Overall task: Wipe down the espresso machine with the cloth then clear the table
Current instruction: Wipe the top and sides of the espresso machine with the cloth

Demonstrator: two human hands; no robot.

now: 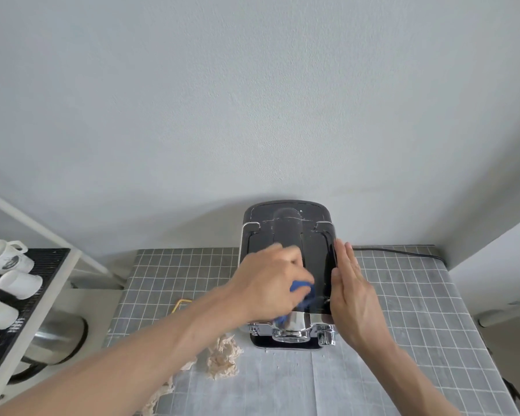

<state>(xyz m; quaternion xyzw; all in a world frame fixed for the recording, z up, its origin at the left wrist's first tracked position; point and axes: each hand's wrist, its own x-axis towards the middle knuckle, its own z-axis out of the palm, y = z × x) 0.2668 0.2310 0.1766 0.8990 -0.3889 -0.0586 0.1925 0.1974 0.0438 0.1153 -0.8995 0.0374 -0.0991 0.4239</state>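
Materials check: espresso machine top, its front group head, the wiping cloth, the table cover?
Espresso machine top: glossy black, probably plastic; it shows reflections and pale smears.
Front group head: polished chrome-look metal, mirror-bright.
Blue cloth under the left hand: soft fabric, bunched; weave too blurred to tell.
Table cover: grey grid-print textile or coated cloth, matte, with a visible crease.

A plain pale grey wall (252, 100) fills the upper view in soft, even light; the bench (403, 310) wears a grey grid-patterned cover; a white shelf (51, 295) stands left, holding white cups (18, 283).
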